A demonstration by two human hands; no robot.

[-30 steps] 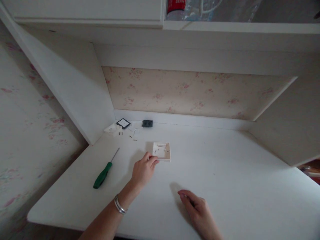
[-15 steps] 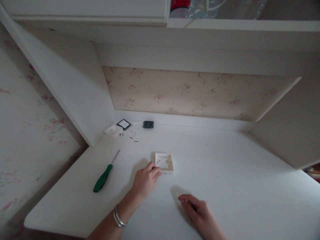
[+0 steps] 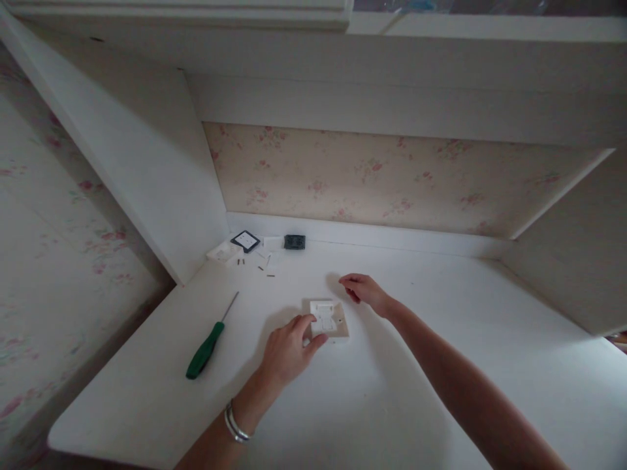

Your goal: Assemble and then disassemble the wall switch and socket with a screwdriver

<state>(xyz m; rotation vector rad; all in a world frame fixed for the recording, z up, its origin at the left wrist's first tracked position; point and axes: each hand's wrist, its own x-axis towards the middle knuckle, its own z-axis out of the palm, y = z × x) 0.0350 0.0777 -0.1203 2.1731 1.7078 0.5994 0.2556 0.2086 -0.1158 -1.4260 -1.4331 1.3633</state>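
Note:
A small white square plastic box, open at the top and with moulded fittings inside, lies on the white desk. My left hand holds it at the left wall and front corner, thumb and fingers on its edges. My right hand is stretched out over the desk beyond the box, its fingers bent and pointing left, with the thumb a little apart. Nothing shows in it. Left of my left hand lies a screwdriver with a green handle, its shaft pointing away from me.
At the back left lie a dark-framed square plate, a second white box, several small screws and a black rectangular part. A side panel bounds the desk on the left. An overhead shelf spans the top.
My right hand has moved forward from the near side of the desk to beyond the box. My left hand's thumb and fingers have spread along the box. The view has shifted slightly.

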